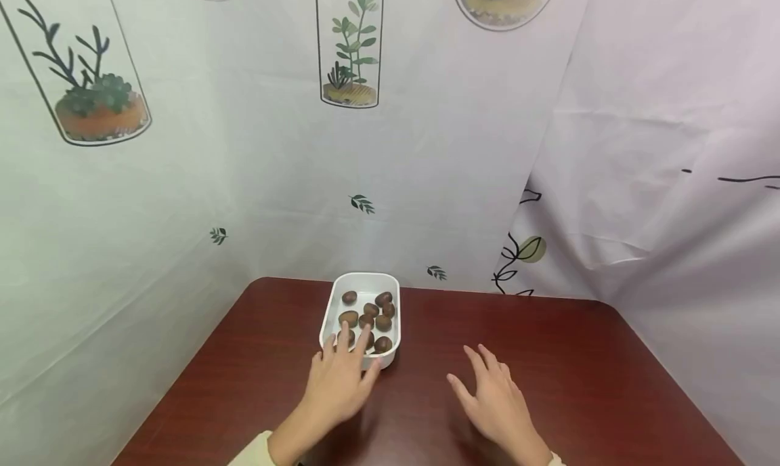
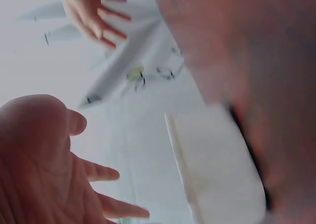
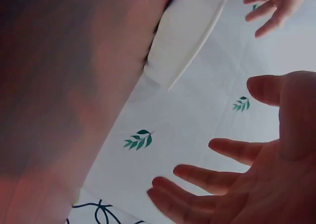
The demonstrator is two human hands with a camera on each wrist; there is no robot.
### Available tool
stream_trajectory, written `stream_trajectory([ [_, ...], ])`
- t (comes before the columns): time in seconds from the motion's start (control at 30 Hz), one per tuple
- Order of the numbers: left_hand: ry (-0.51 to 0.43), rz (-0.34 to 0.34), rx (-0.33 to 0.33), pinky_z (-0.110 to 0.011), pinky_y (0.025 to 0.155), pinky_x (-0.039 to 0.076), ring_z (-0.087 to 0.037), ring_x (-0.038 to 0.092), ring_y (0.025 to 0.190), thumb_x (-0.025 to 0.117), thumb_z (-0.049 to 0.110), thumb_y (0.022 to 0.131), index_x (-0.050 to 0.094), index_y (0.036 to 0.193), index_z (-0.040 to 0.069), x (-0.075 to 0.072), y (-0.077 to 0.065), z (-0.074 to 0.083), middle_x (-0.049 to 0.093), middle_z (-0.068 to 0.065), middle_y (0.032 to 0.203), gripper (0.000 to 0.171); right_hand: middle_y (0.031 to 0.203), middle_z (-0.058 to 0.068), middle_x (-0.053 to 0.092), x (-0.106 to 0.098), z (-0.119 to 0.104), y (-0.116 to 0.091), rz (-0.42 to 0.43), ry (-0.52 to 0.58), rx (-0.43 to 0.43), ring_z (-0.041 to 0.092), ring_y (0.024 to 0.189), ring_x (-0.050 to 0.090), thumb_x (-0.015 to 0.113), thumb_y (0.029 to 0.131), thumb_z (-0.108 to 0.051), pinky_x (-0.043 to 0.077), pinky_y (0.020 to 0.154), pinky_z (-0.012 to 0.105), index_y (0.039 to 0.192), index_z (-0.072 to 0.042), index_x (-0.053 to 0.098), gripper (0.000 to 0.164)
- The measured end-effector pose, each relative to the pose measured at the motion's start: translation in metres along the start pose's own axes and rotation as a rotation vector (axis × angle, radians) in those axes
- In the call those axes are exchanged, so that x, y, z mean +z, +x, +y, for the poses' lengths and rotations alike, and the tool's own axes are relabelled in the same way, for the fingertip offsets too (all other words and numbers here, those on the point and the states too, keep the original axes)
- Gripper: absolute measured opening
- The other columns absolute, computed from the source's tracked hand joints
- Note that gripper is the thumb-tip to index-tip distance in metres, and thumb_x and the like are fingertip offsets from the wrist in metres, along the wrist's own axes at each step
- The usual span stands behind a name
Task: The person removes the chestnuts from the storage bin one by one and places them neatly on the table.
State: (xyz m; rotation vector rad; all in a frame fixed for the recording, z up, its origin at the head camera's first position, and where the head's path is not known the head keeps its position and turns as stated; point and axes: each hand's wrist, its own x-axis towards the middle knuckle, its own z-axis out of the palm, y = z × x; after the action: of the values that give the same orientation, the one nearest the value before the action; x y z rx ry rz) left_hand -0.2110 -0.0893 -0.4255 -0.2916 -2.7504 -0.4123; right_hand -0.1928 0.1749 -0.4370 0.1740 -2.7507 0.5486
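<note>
Chestnuts lie in a white tray just beyond the spread-fingered left hand, left of the spread-fingered right hand.

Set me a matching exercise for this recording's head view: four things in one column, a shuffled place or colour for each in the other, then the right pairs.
Column one
1. Chestnuts
2. Tray
3. Left grip
4. Right grip

Column two
A. Fingers seen over the container's near end
B. White, standing on the tabletop
C. Out to the right of the container, holding nothing
D. Brown, lying loose inside the container

Right pairs: 1-D, 2-B, 3-A, 4-C
</note>
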Motion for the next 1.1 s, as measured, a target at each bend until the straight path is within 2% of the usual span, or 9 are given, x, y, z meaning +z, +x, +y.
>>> stream_trajectory([
  [0.13, -0.042, 0.038, -0.048, -0.061, 0.086, 0.046, -0.045, 0.052, 0.121, 0.050, 0.047, 0.099, 0.051, 0.144, 0.016, -0.004, 0.017, -0.020, 0.050, -0.023, 0.142, 0.055, 0.133, 0.014, 0.058, 0.002, -0.005, 0.012, 0.009, 0.057, 0.009, 0.038, 0.115, 0.057, 0.068, 0.091, -0.043, 0.051, 0.078, 0.057, 0.135, -0.011, 0.059, 0.055],
  [0.37, -0.113, 0.114, -0.141, -0.060, 0.078, 0.049, -0.042, 0.060, 0.109, 0.056, 0.039, 0.097, 0.057, 0.138, 0.012, 0.000, 0.046, -0.055, 0.060, -0.018, 0.130, 0.049, 0.125, 0.008, 0.064, 0.010, -0.013, 0.031, -0.031, 0.123, 0.038, 0.032, 0.112, 0.062, 0.071, 0.089, -0.037, 0.052, 0.079, 0.054, 0.130, -0.014, 0.062, 0.048],
  [0.47, -0.155, 0.115, -0.196, -0.061, 0.078, 0.049, -0.042, 0.062, 0.107, 0.054, 0.037, 0.097, 0.057, 0.137, 0.012, 0.008, 0.060, -0.069, 0.061, -0.017, 0.127, 0.047, 0.120, 0.005, 0.066, 0.013, -0.016, 0.037, -0.032, 0.149, 0.042, 0.029, 0.108, 0.064, 0.071, 0.089, -0.036, 0.052, 0.077, 0.051, 0.128, -0.015, 0.063, 0.045],
  [0.6, -0.191, 0.072, -0.267, -0.062, 0.078, 0.048, -0.042, 0.063, 0.106, 0.052, 0.036, 0.097, 0.056, 0.137, 0.013, 0.017, 0.075, -0.083, 0.063, -0.016, 0.123, 0.047, 0.116, 0.005, 0.068, 0.016, -0.020, 0.044, -0.041, 0.195, 0.046, 0.028, 0.104, 0.065, 0.071, 0.089, -0.036, 0.052, 0.075, 0.049, 0.127, -0.016, 0.063, 0.044],
  [0.73, -0.231, 0.029, -0.325, -0.061, 0.075, 0.048, -0.040, 0.065, 0.098, 0.052, 0.035, 0.096, 0.057, 0.135, 0.013, 0.024, 0.084, -0.093, 0.065, -0.015, 0.116, 0.046, 0.105, 0.001, 0.070, 0.019, -0.025, 0.053, -0.053, 0.256, 0.047, 0.024, 0.095, 0.066, 0.072, 0.088, -0.034, 0.051, 0.070, 0.044, 0.125, -0.016, 0.065, 0.042],
  [0.87, -0.265, 0.017, -0.349, -0.060, 0.073, 0.049, -0.042, 0.065, 0.096, 0.053, 0.032, 0.095, 0.058, 0.134, 0.012, 0.033, 0.092, -0.100, 0.065, -0.016, 0.116, 0.044, 0.091, -0.004, 0.068, 0.023, -0.032, 0.060, -0.067, 0.332, 0.035, 0.016, 0.082, 0.064, 0.072, 0.088, -0.030, 0.048, 0.064, 0.038, 0.121, -0.015, 0.067, 0.036],
  [0.97, -0.285, 0.021, -0.357, -0.061, 0.073, 0.049, -0.045, 0.065, 0.097, 0.054, 0.027, 0.094, 0.058, 0.135, 0.011, 0.041, 0.097, -0.102, 0.065, -0.018, 0.118, 0.044, 0.089, -0.005, 0.067, 0.026, -0.038, 0.066, -0.077, 0.377, 0.019, 0.013, 0.079, 0.063, 0.073, 0.088, -0.028, 0.048, 0.064, 0.036, 0.118, -0.014, 0.068, 0.033],
  [1.1, -0.325, 0.052, -0.364, -0.058, 0.073, 0.049, -0.041, 0.064, 0.094, 0.056, 0.017, 0.092, 0.057, 0.135, 0.007, 0.050, 0.099, -0.103, 0.064, -0.018, 0.109, 0.044, 0.092, -0.002, 0.069, 0.029, -0.046, 0.075, -0.083, 0.415, -0.002, 0.017, 0.083, 0.065, 0.072, 0.088, -0.027, 0.049, 0.067, 0.037, 0.114, -0.014, 0.069, 0.029],
])
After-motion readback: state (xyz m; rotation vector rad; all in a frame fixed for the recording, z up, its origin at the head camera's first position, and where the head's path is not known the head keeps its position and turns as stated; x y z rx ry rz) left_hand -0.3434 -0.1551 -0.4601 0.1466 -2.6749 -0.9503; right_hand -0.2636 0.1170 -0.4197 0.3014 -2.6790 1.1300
